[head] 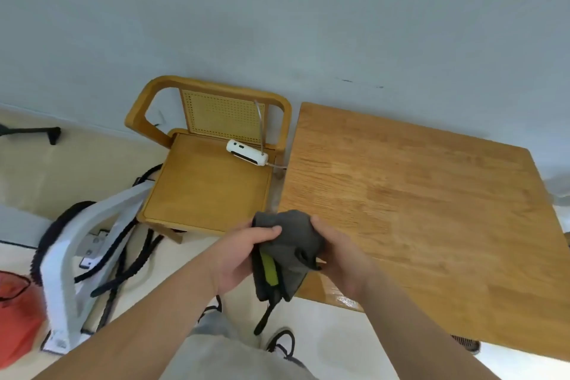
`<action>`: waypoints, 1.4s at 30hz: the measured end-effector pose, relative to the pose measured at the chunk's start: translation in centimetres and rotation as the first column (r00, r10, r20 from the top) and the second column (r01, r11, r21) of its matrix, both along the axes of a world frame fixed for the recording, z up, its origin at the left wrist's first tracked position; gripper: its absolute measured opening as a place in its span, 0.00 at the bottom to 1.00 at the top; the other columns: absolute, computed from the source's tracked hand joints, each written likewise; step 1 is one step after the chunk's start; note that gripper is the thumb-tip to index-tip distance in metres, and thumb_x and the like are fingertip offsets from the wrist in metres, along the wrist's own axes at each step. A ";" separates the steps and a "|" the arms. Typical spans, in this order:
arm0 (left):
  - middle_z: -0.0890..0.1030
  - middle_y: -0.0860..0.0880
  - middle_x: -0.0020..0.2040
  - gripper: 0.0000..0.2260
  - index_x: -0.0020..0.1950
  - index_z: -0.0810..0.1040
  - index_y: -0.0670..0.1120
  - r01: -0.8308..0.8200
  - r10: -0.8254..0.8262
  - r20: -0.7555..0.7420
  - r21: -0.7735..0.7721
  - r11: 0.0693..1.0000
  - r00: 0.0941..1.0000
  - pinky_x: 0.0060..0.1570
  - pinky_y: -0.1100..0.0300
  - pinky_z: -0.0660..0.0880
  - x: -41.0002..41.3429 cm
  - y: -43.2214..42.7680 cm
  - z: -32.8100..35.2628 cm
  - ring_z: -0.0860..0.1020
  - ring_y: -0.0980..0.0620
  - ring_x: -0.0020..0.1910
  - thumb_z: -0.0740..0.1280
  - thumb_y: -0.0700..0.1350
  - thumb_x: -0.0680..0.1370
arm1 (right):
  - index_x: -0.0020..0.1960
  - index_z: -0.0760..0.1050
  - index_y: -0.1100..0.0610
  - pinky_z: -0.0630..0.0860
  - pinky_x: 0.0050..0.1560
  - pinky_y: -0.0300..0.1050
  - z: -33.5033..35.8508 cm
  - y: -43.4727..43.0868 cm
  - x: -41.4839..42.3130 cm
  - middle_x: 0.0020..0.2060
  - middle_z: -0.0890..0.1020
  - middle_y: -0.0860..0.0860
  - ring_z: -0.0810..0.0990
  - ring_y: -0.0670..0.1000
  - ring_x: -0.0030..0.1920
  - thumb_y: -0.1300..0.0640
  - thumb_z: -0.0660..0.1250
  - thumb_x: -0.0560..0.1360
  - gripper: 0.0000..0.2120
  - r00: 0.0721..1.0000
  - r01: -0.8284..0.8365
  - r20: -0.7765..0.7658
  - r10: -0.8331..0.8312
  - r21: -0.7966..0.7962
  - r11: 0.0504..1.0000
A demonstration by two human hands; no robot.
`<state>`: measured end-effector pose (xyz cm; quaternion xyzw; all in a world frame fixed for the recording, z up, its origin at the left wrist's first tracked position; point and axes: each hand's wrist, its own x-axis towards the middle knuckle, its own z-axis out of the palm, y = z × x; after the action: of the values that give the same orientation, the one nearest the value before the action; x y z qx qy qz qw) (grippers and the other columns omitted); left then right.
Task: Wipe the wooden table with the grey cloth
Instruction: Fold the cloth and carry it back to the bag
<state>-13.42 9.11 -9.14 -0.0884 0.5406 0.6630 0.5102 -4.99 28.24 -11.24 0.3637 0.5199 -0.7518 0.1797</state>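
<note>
Both hands hold a bunched grey cloth (287, 244) in the air beside the near left corner of the wooden table (416, 210): the left hand (243, 259) grips its left side, the right hand (339, 253) its right (a yellow-green strip shows in the folds). A white device (246, 152) lies on the wooden chair (206, 182) alongside.

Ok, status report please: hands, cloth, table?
Left hand and right hand both grip grey cloth, off wooden table corner. Not wiping yet. Tabletop bare.

No legible text or labels
</note>
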 end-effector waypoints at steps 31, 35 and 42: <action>0.83 0.43 0.63 0.20 0.70 0.76 0.49 -0.833 0.833 0.020 0.025 0.552 0.552 0.67 0.42 0.75 -6.5 -52.3 -0.7 0.81 0.39 0.63 0.63 0.34 0.80 | 0.65 0.77 0.49 0.79 0.63 0.63 1.7 -52.7 -25.5 0.57 0.86 0.55 0.84 0.59 0.59 0.59 0.70 0.73 0.21 0.685 -0.724 -0.034 0.728 0.086 0.685; 0.83 0.41 0.62 0.21 0.69 0.77 0.47 -0.899 0.899 -0.030 -0.030 0.436 0.437 0.66 0.37 0.74 -6.0 -54.4 -1.5 0.81 0.36 0.62 0.62 0.33 0.78 | 0.62 0.78 0.49 0.78 0.64 0.65 0.5 -56.6 -26.9 0.55 0.86 0.54 0.84 0.59 0.58 0.55 0.71 0.67 0.24 0.558 -0.816 -0.001 0.830 0.179 0.549; 0.84 0.40 0.61 0.23 0.66 0.79 0.47 -0.944 0.946 -0.048 -0.103 0.315 0.321 0.61 0.38 0.79 -5.0 -58.8 -1.3 0.82 0.35 0.59 0.66 0.36 0.72 | 0.60 0.80 0.49 0.79 0.64 0.63 0.2 -63.0 -28.0 0.53 0.87 0.52 0.84 0.58 0.58 0.54 0.65 0.76 0.14 0.443 -0.885 0.032 0.896 0.175 0.432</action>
<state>-18.39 -49.67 -10.48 -0.4221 0.4187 0.8036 0.0281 -32.97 -34.71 -11.01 0.0239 0.6994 -0.5097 0.5005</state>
